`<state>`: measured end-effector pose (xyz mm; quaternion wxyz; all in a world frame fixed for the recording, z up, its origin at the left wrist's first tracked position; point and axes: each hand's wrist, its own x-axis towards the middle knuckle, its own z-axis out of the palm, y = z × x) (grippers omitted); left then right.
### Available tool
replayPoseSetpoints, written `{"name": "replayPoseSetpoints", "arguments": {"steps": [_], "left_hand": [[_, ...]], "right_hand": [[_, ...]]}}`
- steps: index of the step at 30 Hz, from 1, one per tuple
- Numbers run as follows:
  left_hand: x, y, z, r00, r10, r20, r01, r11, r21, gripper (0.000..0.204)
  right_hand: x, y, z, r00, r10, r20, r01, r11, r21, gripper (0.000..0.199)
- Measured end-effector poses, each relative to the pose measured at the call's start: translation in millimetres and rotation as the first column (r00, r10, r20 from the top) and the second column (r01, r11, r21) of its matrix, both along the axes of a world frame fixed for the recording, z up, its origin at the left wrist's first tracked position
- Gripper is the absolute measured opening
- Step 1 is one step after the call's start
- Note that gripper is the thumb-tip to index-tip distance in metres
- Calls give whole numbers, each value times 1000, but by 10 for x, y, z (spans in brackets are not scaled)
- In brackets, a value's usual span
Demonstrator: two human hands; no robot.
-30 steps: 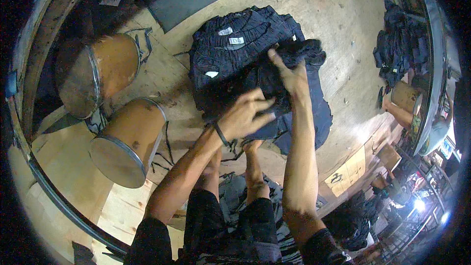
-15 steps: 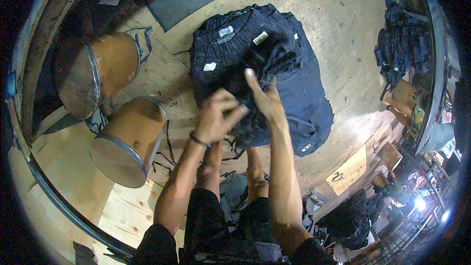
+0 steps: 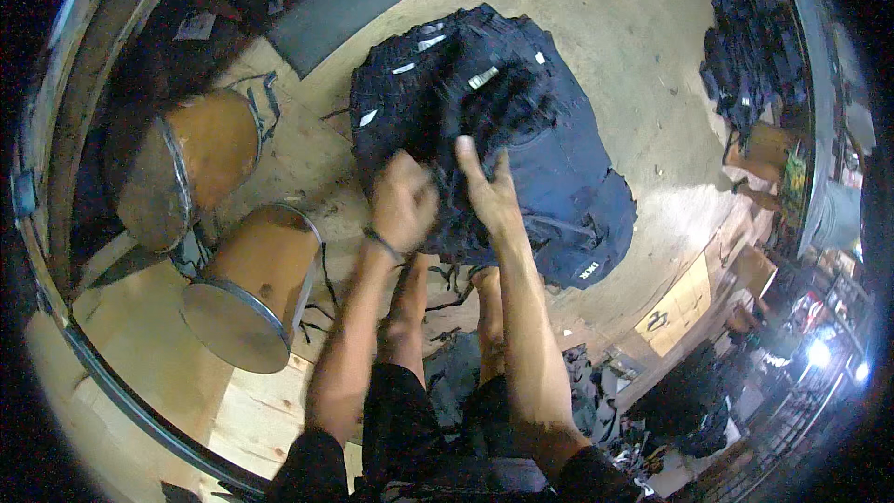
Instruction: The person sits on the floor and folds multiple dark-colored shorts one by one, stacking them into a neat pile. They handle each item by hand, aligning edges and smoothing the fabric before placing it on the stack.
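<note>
A pile of dark blue-black garments (image 3: 568, 158) with gathered elastic waistbands and several small white labels lies on the wooden surface. Over the pile's near left part is my left hand (image 3: 405, 200), blurred, its fingers curled in; whatever they may pinch is hidden. My right hand (image 3: 489, 191) rests just to the right, thumb stretched up and apart from the fingers, against the dark cloth. A bunched, blurred piece of black fabric (image 3: 512, 102) shows just beyond it on top of the pile. A dark band circles my left wrist.
Two brown cylinders with metal rims (image 3: 265, 270) (image 3: 219, 140) lie on the left, dark cords beside them. Another heap of dark garments (image 3: 754, 56) sits at the far right. A yellowish marked sheet (image 3: 675, 307) lies at right. A dark flat panel (image 3: 363, 0) spans the back.
My left hand has moved slightly up and its fingers have curled in more. My right hand has shifted a little left. The pile's waistband edge is rumpled differently, and the whole view has shifted slightly.
</note>
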<state>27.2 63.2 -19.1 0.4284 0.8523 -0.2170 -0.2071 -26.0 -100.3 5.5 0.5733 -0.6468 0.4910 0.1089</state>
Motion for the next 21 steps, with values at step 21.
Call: {"name": "replayPoseSetpoints", "arguments": {"steps": [21], "left_hand": [[-3433, -2678, 470, 744, -578, -335, 499, 814, -297, 78]], "right_hand": [[-4328, -1867, 2028, 969, -179, -168, 140, 966, -219, 60]]}}
